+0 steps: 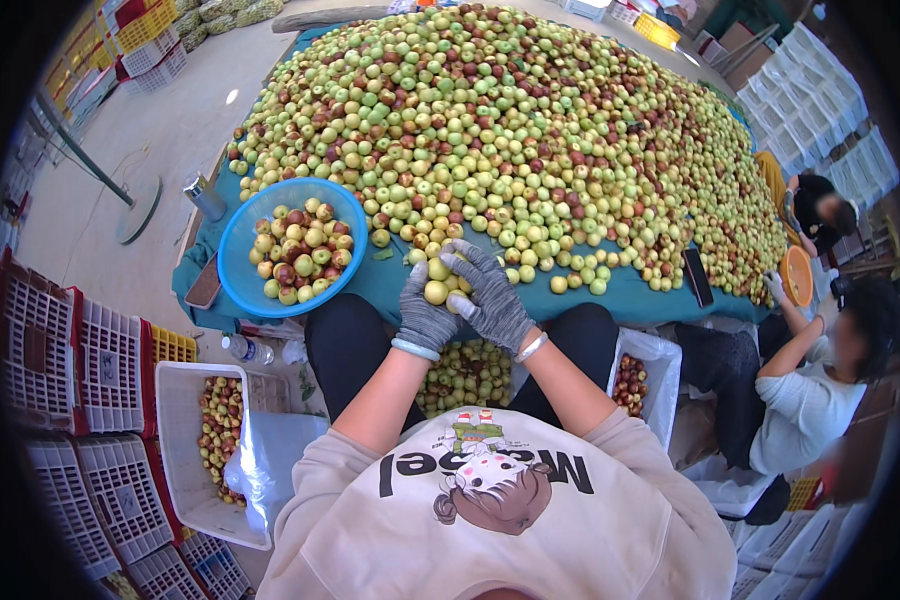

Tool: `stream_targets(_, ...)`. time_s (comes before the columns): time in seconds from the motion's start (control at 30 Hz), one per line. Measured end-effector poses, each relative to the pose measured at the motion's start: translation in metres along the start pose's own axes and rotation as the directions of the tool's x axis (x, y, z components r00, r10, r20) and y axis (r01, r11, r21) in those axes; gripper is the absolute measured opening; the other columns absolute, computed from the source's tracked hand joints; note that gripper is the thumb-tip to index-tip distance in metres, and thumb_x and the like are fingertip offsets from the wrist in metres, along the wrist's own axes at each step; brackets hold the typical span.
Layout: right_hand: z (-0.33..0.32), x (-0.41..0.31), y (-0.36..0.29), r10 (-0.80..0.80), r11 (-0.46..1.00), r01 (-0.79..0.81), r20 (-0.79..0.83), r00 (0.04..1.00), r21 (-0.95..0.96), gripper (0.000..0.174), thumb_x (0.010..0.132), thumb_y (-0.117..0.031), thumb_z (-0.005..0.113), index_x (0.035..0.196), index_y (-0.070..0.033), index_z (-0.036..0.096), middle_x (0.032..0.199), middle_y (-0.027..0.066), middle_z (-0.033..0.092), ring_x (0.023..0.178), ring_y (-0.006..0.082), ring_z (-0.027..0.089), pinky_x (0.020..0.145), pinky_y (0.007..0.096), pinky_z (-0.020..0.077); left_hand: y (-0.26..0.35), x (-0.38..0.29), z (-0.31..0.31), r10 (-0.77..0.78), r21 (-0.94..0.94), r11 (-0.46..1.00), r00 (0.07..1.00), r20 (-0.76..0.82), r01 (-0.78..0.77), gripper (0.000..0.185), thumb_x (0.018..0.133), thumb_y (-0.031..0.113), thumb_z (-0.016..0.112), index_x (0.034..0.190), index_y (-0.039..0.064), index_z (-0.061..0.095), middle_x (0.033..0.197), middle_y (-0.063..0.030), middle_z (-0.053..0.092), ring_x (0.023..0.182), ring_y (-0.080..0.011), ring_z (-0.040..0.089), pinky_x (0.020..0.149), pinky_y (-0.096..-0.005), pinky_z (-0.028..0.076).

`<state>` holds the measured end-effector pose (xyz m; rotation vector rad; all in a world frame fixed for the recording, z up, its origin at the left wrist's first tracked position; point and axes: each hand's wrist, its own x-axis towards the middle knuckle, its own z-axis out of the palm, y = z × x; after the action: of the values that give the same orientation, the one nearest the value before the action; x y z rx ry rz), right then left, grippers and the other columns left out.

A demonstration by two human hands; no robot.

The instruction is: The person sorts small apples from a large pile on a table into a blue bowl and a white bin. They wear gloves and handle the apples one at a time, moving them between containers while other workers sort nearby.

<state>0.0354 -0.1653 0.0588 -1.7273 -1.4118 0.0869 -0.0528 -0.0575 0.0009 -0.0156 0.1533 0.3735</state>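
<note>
My left hand (pixel 425 313) and my right hand (pixel 496 300), both in grey knit gloves, cup several yellow-green jujubes (pixel 436 291) between them. They are over the near edge of a table with a teal cloth (pixel 375 289). Just beyond my fingers begins a large heap of green, yellow and reddish-brown jujubes (pixel 457 135). To the left of my hands a blue plastic basin (pixel 229 259) holds more jujubes, many partly red. Below my wrists, between my knees, a container of greenish jujubes (pixel 469 371) shows in part; its rim is hidden.
A steel flask (pixel 204 196) stands left of the basin; a phone (pixel 697 277) lies at right. Lined crates (pixel 195 442) (pixel 664 375) with redder jujubes flank my legs. Stacked crates (pixel 109 367) line the left. A co-worker (pixel 810 397) sits at right near an orange basin (pixel 796 276).
</note>
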Motion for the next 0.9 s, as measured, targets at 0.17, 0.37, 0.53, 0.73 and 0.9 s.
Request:
stream_targets(0.17, -0.018, -0.020, -0.001, -0.001, 0.990, 0.000, -0.006, 1.000, -0.138, 0.057, 0.085, -0.025, 0.070, 0.139, -0.013, 0.056, 0.146, 0.0152, 0.048, 0.134, 0.0342, 0.046, 0.114, 0.0463, 0.0344, -0.017, -0.006, -0.007, -0.026, 0.053, 0.998, 0.998, -0.065, 0.029, 0.064, 0.094, 0.048, 0.053, 0.143, 0.007, 0.046, 0.141, -0.0148, 0.050, 0.130, -0.0341, 0.050, 0.111, -0.0521, 0.042)
stream_targets(0.37, -0.007, -0.040, -0.001, 0.032, 0.995, -0.019, -0.131, 0.991, 0.097, 0.050, 0.092, -0.024, 0.062, 0.138, -0.008, 0.054, 0.144, 0.0170, 0.050, 0.137, 0.0349, 0.045, 0.115, 0.0453, 0.0334, -0.019, -0.031, -0.004, -0.018, -0.004, 1.000, 0.999, -0.030, 0.018, 0.060, 0.096, 0.049, 0.052, 0.141, 0.010, 0.049, 0.140, -0.0158, 0.052, 0.126, -0.0336, 0.053, 0.110, -0.0532, 0.043)
stream_targets(0.53, -0.035, -0.075, 0.040, 0.171, 0.973, -0.112, -0.305, 0.937, 0.201, 0.038, 0.099, -0.021, 0.055, 0.132, -0.004, 0.057, 0.134, 0.0142, 0.058, 0.129, 0.0297, 0.052, 0.112, 0.0401, 0.0375, 0.025, -0.069, 0.017, 0.014, -0.150, 0.989, 0.997, 0.081, -0.002, 0.054, 0.095, 0.042, 0.059, 0.138, 0.011, 0.051, 0.137, -0.0188, 0.050, 0.118, -0.0325, 0.056, 0.088, -0.0454, 0.057)
stream_targets(0.73, -0.013, -0.109, 0.078, 0.344, 0.874, -0.231, -0.208, 0.916, 0.428, 0.035, 0.102, -0.021, 0.053, 0.132, -0.003, 0.056, 0.133, 0.0114, 0.059, 0.125, 0.0229, 0.055, 0.109, 0.0368, 0.0411, 0.101, -0.106, 0.045, 0.316, -0.033, 0.948, 0.935, 0.162, -0.315, 0.054, 0.093, 0.043, 0.061, 0.133, 0.007, 0.054, 0.133, -0.0176, 0.053, 0.113, -0.0295, 0.059, 0.082, -0.0390, 0.058)
stream_targets(0.9, -0.003, -0.112, 0.099, 0.528, 0.692, -0.348, -0.115, 0.841, 0.632, 0.035, 0.103, -0.024, 0.053, 0.132, -0.006, 0.057, 0.133, 0.0089, 0.059, 0.122, 0.0215, 0.057, 0.102, 0.0371, 0.0463, 0.163, -0.122, 0.060, 0.447, 0.098, 0.885, 0.889, 0.098, -0.455, 0.049, 0.095, 0.045, 0.057, 0.131, 0.011, 0.056, 0.127, -0.0114, 0.058, 0.108, -0.0282, 0.062, 0.075, -0.0387, 0.059)
